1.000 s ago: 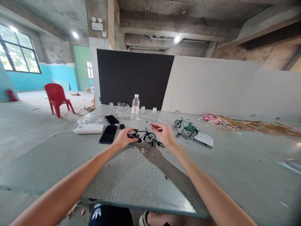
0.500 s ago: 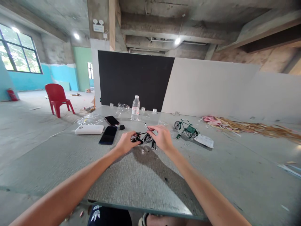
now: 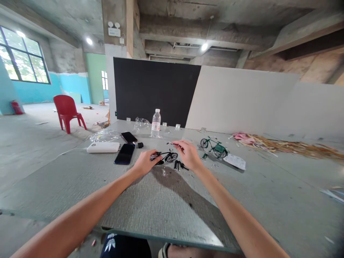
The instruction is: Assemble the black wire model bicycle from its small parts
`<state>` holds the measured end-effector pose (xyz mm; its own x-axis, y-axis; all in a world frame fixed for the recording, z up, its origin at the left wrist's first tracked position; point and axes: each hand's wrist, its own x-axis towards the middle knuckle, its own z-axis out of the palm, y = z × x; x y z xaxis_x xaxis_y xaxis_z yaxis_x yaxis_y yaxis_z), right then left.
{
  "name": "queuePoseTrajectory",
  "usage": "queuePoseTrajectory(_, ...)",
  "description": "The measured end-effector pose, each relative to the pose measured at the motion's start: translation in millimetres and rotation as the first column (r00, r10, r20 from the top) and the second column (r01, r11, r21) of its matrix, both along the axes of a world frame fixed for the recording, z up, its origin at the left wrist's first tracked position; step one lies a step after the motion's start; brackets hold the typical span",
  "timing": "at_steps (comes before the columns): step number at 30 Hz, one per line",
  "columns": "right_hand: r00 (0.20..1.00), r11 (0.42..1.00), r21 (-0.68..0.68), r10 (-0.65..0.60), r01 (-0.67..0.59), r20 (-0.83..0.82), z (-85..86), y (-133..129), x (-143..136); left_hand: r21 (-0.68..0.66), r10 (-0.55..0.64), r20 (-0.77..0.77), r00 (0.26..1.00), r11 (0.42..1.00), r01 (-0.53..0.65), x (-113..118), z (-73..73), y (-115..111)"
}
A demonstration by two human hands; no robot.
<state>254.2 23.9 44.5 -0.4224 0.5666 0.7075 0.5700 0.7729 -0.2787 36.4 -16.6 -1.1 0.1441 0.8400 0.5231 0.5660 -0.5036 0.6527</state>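
A small black model bicycle [image 3: 171,157] stands on the grey table, and my left hand [image 3: 146,160] grips its rear end, covering part of the back wheel. Just above the bicycle's front, my right hand [image 3: 187,153] pinches a small silver handlebar [image 3: 170,143] between thumb and fingertips, apart from the frame. Below the front wheel lie several small black parts [image 3: 177,165]. To the right stands a green model bicycle [image 3: 214,147], with a small green piece [image 3: 204,156] lying beside it.
A clear water bottle [image 3: 156,123] stands behind my hands. On the left lie a white power bank [image 3: 103,147], a dark phone [image 3: 124,154], another phone [image 3: 129,137] and crumpled clear plastic [image 3: 104,136]. A white printed sheet [image 3: 234,161] lies beside the green bicycle.
My right hand has drawn the handlebar slightly up and right, away from the black bicycle, uncovering its front wheel. My left hand keeps its hold at the rear.
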Motion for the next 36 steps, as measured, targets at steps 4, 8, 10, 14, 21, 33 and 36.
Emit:
queuePoseTrajectory(4, 0.999, 0.999, 0.019, -0.037, 0.037, -0.004, 1.2, -1, 0, -0.001, -0.003, 0.007, 1.0, 1.0, 0.003, 0, -1.5, 2)
queuePoseTrajectory(8, 1.0, 0.999, -0.035, 0.019, -0.019, 0.015, 3.7, -3, 1, -0.004, 0.0, -0.005, 1.0, 1.0, 0.0, -1, -1.7, 2)
queuePoseTrajectory(10, 0.999, 0.998, -0.053, 0.041, -0.041, 0.003, 2.7, -2, 2, -0.009, 0.003, -0.005, 1.0, 1.0, -0.003, -1, -1.4, 2)
queuePoseTrajectory(14, 1.0, 0.998, -0.057, 0.026, -0.026, -0.011, -2.9, -1, 1, -0.014, -0.007, 0.005, 1.0, 1.0, 0.007, -2, 0.1, 1)
queuePoseTrajectory(21, 0.999, 0.998, -0.043, 0.035, -0.035, 0.003, -12.2, -1, -3, -0.022, -0.012, -0.004, 1.0, 1.0, 0.012, -2, 2.3, 0)
queuePoseTrajectory(33, 0.997, 0.998, 0.006, 0.07, -0.07, 0.037, -11.8, 0, -3, -0.01, -0.013, 0.003, 1.0, 1.0, 0.013, -2, 0.6, 2)
queuePoseTrajectory(36, 0.997, 0.997, 0.026, 0.068, -0.069, 0.045, -11.3, 0, -2, -0.006, -0.005, -0.011, 1.0, 1.0, 0.005, -2, 1.8, 2)
